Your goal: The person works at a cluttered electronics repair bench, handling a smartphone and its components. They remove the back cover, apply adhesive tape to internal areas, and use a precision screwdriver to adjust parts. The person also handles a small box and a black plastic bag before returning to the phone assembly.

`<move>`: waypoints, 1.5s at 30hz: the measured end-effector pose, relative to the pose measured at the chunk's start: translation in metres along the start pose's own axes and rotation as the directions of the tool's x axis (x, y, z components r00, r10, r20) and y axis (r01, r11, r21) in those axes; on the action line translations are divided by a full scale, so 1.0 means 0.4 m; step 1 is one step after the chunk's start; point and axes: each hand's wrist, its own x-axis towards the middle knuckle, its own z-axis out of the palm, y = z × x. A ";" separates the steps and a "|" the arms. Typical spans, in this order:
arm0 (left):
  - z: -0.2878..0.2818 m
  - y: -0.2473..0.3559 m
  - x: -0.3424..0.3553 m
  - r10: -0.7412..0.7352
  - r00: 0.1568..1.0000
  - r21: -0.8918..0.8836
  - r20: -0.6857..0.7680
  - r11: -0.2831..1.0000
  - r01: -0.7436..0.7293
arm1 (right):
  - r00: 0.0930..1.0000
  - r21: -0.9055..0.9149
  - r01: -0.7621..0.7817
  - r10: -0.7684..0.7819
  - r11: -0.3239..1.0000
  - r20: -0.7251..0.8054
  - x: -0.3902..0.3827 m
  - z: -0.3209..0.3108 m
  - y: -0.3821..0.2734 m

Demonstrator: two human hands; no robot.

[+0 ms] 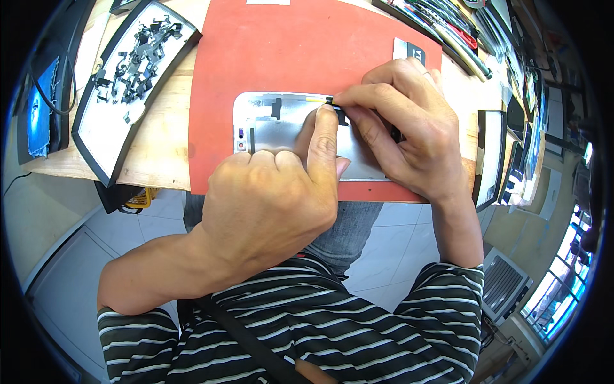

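A silver-backed phone screen [263, 128] with a white rim lies on an orange-red work mat [268, 51]. My left hand [275, 192] is over its near edge, index finger stretched out and pressing near the far edge. The other left fingers are curled; what they hold, if anything, is hidden. My right hand [409, 128] is closed in a pinch at a small black piece [330, 100], close beside the left fingertip. A yellow strip [314, 98] runs from that piece along the screen's far edge. Something dark shows partly beneath the right palm, too covered to name.
At the left, a white tray [96, 137] with a black rim holds many small black parts. A dark-and-white card [416, 52] lies behind my right hand. Pens and tools [448, 38] crowd the far right. A black-edged tray [490, 153] stands at the right edge.
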 end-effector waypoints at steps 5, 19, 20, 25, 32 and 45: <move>-0.001 0.001 0.000 -0.005 1.000 0.011 0.019 1.000 0.005 | 1.000 -0.014 0.004 -0.004 1.000 0.006 0.000 0.002 -0.002; -0.005 0.006 -0.002 -0.032 0.999 0.011 0.006 0.999 0.032 | 0.999 0.130 -0.032 0.032 0.991 0.004 0.001 0.003 0.003; -0.004 0.006 -0.001 -0.035 0.999 0.009 0.007 0.999 0.035 | 0.999 0.156 -0.040 0.040 0.987 0.007 0.003 0.005 0.004; -0.003 -0.001 -0.001 -0.015 1.000 -0.012 -0.009 1.000 0.015 | 0.990 0.151 -0.138 0.135 0.979 0.031 0.000 -0.013 0.007; 0.005 0.001 -0.006 -0.018 1.000 0.012 -0.011 1.000 0.018 | 0.998 0.073 -0.062 0.061 0.995 0.014 -0.008 -0.010 0.007; 0.005 0.005 -0.006 -0.021 1.000 0.038 0.012 0.999 0.020 | 0.997 -0.004 -0.072 0.072 0.997 -0.006 -0.014 -0.011 0.004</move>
